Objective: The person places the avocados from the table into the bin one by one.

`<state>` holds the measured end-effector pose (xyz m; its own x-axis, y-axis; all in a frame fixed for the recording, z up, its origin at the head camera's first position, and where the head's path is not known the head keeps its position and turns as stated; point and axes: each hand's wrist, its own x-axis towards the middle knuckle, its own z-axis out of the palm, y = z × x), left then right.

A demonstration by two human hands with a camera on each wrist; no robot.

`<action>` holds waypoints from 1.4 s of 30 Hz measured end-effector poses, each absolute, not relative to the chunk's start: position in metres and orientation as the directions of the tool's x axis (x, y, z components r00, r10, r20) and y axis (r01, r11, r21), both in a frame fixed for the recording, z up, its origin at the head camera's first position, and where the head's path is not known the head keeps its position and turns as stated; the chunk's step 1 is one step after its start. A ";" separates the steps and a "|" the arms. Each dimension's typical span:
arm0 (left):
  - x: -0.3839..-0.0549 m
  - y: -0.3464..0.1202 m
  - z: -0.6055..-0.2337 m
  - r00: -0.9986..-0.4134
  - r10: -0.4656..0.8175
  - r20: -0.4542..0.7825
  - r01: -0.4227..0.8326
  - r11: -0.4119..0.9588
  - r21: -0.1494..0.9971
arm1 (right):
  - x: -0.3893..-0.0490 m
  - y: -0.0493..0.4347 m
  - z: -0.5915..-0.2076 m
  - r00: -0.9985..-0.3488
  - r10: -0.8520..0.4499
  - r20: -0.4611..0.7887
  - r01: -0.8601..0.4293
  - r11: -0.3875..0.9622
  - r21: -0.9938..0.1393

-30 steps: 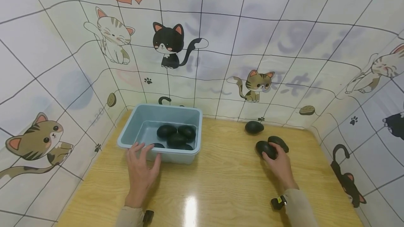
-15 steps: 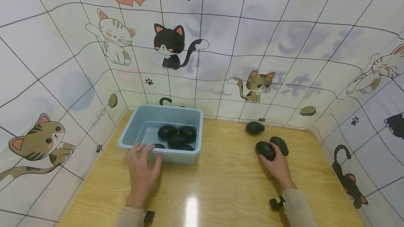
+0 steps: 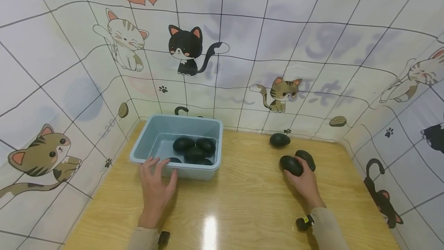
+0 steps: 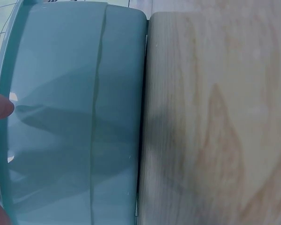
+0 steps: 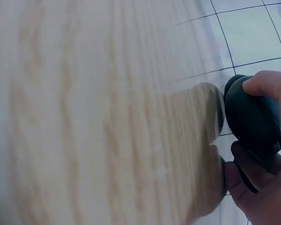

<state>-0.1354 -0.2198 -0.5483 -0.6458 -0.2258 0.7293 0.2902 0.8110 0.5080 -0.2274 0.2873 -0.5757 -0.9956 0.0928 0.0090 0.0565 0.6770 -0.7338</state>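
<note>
In the head view my left hand holds the front rim of a light blue plastic bin, fingers over the edge and thumb against the outer wall. Several dark green avocados lie inside toward its right end, the nearest partly hidden by the front wall. On the right, my right hand grips an avocado, its fingers between that one and a second avocado beside it. The right wrist view shows my thumb across the gripped avocado. A third avocado rests farther back.
The wooden table runs back to a wall with cat drawings and grid lines. Side walls close it in on left and right. Wrist cameras sit at both cuffs.
My right hand's fingers have shifted to the right side of the front avocado, with the thumb lower at its near edge. The left hand and the bin have stayed in place.
</note>
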 end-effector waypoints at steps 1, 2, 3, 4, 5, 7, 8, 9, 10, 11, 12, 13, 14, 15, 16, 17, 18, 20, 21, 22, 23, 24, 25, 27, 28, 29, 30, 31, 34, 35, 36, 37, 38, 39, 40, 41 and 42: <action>-0.136 -0.220 -0.548 -0.645 -0.227 0.729 0.290 0.810 0.509 | -0.227 0.287 -0.575 -0.996 0.092 0.009 0.056 0.677 -0.734; -0.136 -0.220 -0.548 -0.640 -0.229 0.733 0.295 0.808 0.509 | -0.228 0.287 -0.574 -0.996 0.090 0.011 0.053 0.674 -0.737; -0.136 -0.220 -0.547 -0.638 -0.230 0.735 0.296 0.808 0.510 | -0.228 0.287 -0.574 -0.996 0.088 0.013 0.050 0.674 -0.737; -0.137 -0.220 -0.547 -0.637 -0.227 0.736 0.296 0.810 0.506 | -0.228 0.287 -0.573 -0.996 0.084 0.016 0.045 0.672 -0.739; -0.137 -0.220 -0.547 -0.628 -0.225 0.745 0.307 0.809 0.502 | -0.228 0.287 -0.573 -0.997 0.080 0.021 0.038 0.671 -0.741; -0.139 -0.220 -0.546 -0.602 -0.215 0.769 0.331 0.809 0.486 | -0.228 0.287 -0.572 -0.997 0.073 0.037 0.021 0.669 -0.743; -0.140 -0.220 -0.546 -0.589 -0.209 0.781 0.344 0.809 0.476 | -0.228 0.287 -0.572 -0.997 0.070 0.046 0.013 0.669 -0.744; -0.140 -0.220 -0.546 -0.580 -0.204 0.789 0.352 0.810 0.468 | -0.228 0.287 -0.572 -0.996 0.068 0.054 0.005 0.669 -0.743; -0.141 -0.221 -0.546 -0.569 -0.199 0.798 0.363 0.810 0.461 | -0.227 0.286 -0.572 -0.996 0.065 0.063 -0.003 0.668 -0.744; -0.142 -0.221 -0.546 -0.558 -0.196 0.807 0.374 0.808 0.455 | -0.227 0.286 -0.571 -0.995 0.064 0.071 -0.010 0.667 -0.745; -0.142 -0.221 -0.546 -0.555 -0.195 0.809 0.376 0.808 0.453 | -0.227 0.286 -0.571 -0.995 0.064 0.078 -0.015 0.666 -0.745; -0.142 -0.221 -0.546 -0.554 -0.194 0.810 0.378 0.808 0.452 | -0.227 0.286 -0.571 -0.995 0.063 0.083 -0.020 0.666 -0.746; -0.143 -0.221 -0.546 -0.552 -0.194 0.811 0.379 0.808 0.451 | -0.227 0.285 -0.570 -0.994 0.062 0.087 -0.024 0.666 -0.746; -0.143 -0.221 -0.546 -0.553 -0.194 0.811 0.378 0.809 0.451 | -0.227 0.285 -0.570 -0.994 0.062 0.094 -0.029 0.664 -0.747; -0.143 -0.221 -0.546 -0.552 -0.195 0.811 0.377 0.809 0.451 | -0.227 0.284 -0.569 -0.993 0.064 0.102 -0.034 0.664 -0.747; -0.144 -0.221 -0.546 -0.552 -0.195 0.811 0.377 0.809 0.451 | -0.226 0.284 -0.568 -0.992 0.065 0.107 -0.038 0.664 -0.747; -0.144 -0.221 -0.547 -0.551 -0.195 0.811 0.376 0.810 0.450 | -0.226 0.283 -0.567 -0.992 0.065 0.112 -0.041 0.665 -0.746; -0.144 -0.221 -0.547 -0.552 -0.195 0.811 0.375 0.811 0.450 | -0.227 0.282 -0.565 -0.991 0.062 0.123 -0.050 0.667 -0.744; -0.145 -0.221 -0.546 -0.552 -0.194 0.811 0.375 0.810 0.450 | -0.227 0.282 -0.564 -0.990 0.062 0.126 -0.052 0.667 -0.743; -0.145 -0.221 -0.546 -0.551 -0.194 0.812 0.377 0.810 0.450 | -0.227 0.282 -0.563 -0.990 0.066 0.126 -0.050 0.666 -0.744; -0.145 -0.221 -0.546 -0.551 -0.194 0.812 0.377 0.810 0.450 | -0.227 0.282 -0.561 -0.990 0.067 0.121 -0.046 0.665 -0.745; -0.145 -0.220 -0.546 -0.551 -0.195 0.811 0.378 0.809 0.451 | -0.227 0.282 -0.559 -0.991 0.068 0.119 -0.044 0.663 -0.748; -0.144 -0.220 -0.546 -0.552 -0.195 0.811 0.379 0.808 0.452 | -0.227 0.282 -0.558 -0.991 0.068 0.114 -0.041 0.660 -0.750; -0.144 -0.220 -0.546 -0.551 -0.197 0.811 0.380 0.806 0.453 | -0.227 0.283 -0.555 -0.991 0.073 0.111 -0.036 0.655 -0.755; -0.144 -0.219 -0.546 -0.551 -0.198 0.811 0.380 0.805 0.455 | -0.227 0.283 -0.553 -0.991 0.073 0.109 -0.035 0.652 -0.758; -0.143 -0.219 -0.546 -0.552 -0.199 0.810 0.380 0.804 0.457 | -0.227 0.282 -0.552 -0.992 0.069 0.107 -0.037 0.651 -0.758; -0.143 -0.219 -0.546 -0.554 -0.200 0.808 0.379 0.803 0.459 | -0.227 0.282 -0.551 -0.992 0.067 0.111 -0.040 0.651 -0.758; -0.143 -0.219 -0.546 -0.556 -0.203 0.806 0.376 0.803 0.462 | -0.227 0.282 -0.550 -0.991 0.067 0.112 -0.042 0.651 -0.758; -0.141 -0.220 -0.547 -0.564 -0.214 0.798 0.366 0.801 0.474 | -0.229 0.282 -0.548 -0.991 0.063 0.115 -0.046 0.654 -0.755; -0.140 -0.219 -0.547 -0.566 -0.219 0.795 0.363 0.800 0.478 | -0.229 0.282 -0.547 -0.991 0.062 0.115 -0.046 0.656 -0.753; -0.139 -0.219 -0.548 -0.568 -0.223 0.792 0.360 0.799 0.482 | -0.229 0.283 -0.547 -0.991 0.061 0.117 -0.048 0.661 -0.749; -0.138 -0.219 -0.548 -0.569 -0.226 0.790 0.357 0.798 0.486 | -0.229 0.283 -0.546 -0.991 0.058 0.118 -0.050 0.665 -0.745; -0.137 -0.219 -0.549 -0.569 -0.228 0.790 0.357 0.797 0.487 | -0.229 0.283 -0.546 -0.991 0.054 0.121 -0.054 0.670 -0.741; -0.137 -0.219 -0.549 -0.568 -0.229 0.790 0.357 0.796 0.488 | -0.230 0.283 -0.545 -0.991 0.050 0.125 -0.059 0.673 -0.737; -0.136 -0.219 -0.549 -0.568 -0.230 0.791 0.357 0.796 0.488 | -0.230 0.283 -0.545 -0.991 0.044 0.127 -0.064 0.676 -0.734; -0.137 -0.219 -0.549 -0.565 -0.229 0.792 0.359 0.797 0.486 | -0.230 0.283 -0.544 -0.991 0.035 0.131 -0.073 0.678 -0.731; -0.137 -0.219 -0.549 -0.564 -0.228 0.794 0.359 0.798 0.484 | -0.231 0.282 -0.543 -0.990 0.026 0.136 -0.082 0.679 -0.729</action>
<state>-0.1368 -0.2187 -0.5489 -0.5642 -0.2275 0.7937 0.3588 0.7982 0.4839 -0.2308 0.2822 -0.5427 -0.9903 0.0264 0.1362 -0.0821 0.6794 -0.7291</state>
